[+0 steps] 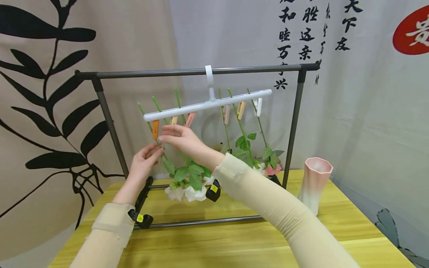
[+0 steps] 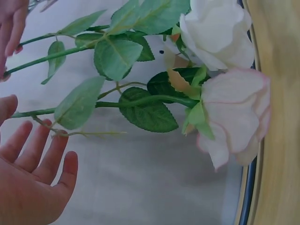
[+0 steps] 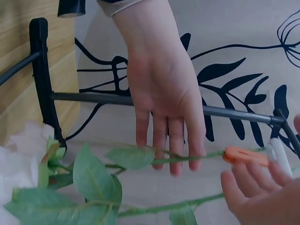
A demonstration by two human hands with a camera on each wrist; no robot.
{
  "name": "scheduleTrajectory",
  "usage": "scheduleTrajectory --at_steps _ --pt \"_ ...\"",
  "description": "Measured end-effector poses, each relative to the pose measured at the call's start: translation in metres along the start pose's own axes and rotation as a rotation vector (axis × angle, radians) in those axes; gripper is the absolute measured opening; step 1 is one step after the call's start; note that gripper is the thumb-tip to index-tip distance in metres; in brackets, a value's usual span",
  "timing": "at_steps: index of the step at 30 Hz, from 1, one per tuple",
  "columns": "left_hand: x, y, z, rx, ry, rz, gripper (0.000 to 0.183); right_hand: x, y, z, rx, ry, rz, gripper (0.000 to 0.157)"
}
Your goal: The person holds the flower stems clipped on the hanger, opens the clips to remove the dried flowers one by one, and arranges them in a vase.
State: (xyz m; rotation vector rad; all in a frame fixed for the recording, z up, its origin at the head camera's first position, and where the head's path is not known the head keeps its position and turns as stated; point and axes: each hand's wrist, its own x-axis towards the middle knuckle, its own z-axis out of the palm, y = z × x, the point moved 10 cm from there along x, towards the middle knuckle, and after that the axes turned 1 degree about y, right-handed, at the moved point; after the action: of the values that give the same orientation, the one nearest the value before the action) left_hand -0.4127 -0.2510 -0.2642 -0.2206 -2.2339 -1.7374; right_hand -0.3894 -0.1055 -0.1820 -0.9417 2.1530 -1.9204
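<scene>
A white hanger [image 1: 187, 108] hangs tilted, left end lower, with several small clips that hold flower stems upside down. At its left end an orange clip [image 1: 155, 129] grips the stem of a pale pink-edged rose [image 2: 234, 112]. My left hand [image 1: 144, 162] is at this green stem [image 2: 40, 112] just below the clip, fingers nearly straight, the stem passing across the fingertips. My right hand [image 1: 189, 143] is beside the orange clip with fingers extended and loosely bent, nothing held in it. A white rose [image 2: 218, 35] hangs close alongside.
The hanger hooks over the top bar of a dark metal rack [image 1: 144, 73] on a wooden table [image 1: 207, 245]. More clipped flowers with green leaves [image 1: 242, 143] hang at the right. A pink-and-white vase [image 1: 315, 186] stands right of the rack, with printed curtains behind.
</scene>
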Motion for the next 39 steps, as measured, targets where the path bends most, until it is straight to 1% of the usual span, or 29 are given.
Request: scheduleTrajectory --at_steps 5,9,11,15,19,22,25,29,34,36,39 --pt "0.001 -0.002 0.000 -0.007 0.017 0.006 0.059 0.006 0.007 0.013 0.043 0.051 0.037 0.067" --pt "0.001 0.002 -0.001 -0.008 0.040 0.039 0.050 0.009 0.008 0.024 0.056 0.087 0.058 0.075" --pt "0.001 0.003 -0.002 -0.012 0.044 0.057 0.045 0.011 0.007 0.028 0.073 0.113 0.067 0.077" --pt "0.001 0.005 -0.002 -0.006 0.039 0.073 0.041 0.019 0.003 0.032 0.073 0.197 0.054 0.068" --pt "0.001 0.006 -0.003 0.023 0.035 0.067 0.038 0.027 0.001 0.035 0.093 0.274 0.009 0.057" --pt "0.000 0.006 -0.003 0.043 0.027 0.063 0.035 0.032 0.004 0.036 0.139 0.322 0.008 0.053" --pt "-0.001 0.005 -0.003 0.037 0.019 0.060 0.034 0.032 0.008 0.034 0.164 0.380 0.017 0.049" --pt "-0.004 0.001 -0.004 0.013 0.018 0.053 0.033 0.032 0.013 0.033 0.235 0.447 0.006 0.042" --pt "-0.006 0.000 -0.006 0.002 0.018 0.044 0.032 0.034 0.018 0.032 0.381 0.529 -0.014 0.025" --pt "-0.007 0.000 -0.007 0.001 0.017 0.041 0.033 0.036 0.019 0.032 0.431 0.543 -0.015 0.021" --pt "-0.006 0.001 -0.009 0.007 0.017 0.040 0.035 0.039 0.020 0.033 0.483 0.535 -0.010 0.021"
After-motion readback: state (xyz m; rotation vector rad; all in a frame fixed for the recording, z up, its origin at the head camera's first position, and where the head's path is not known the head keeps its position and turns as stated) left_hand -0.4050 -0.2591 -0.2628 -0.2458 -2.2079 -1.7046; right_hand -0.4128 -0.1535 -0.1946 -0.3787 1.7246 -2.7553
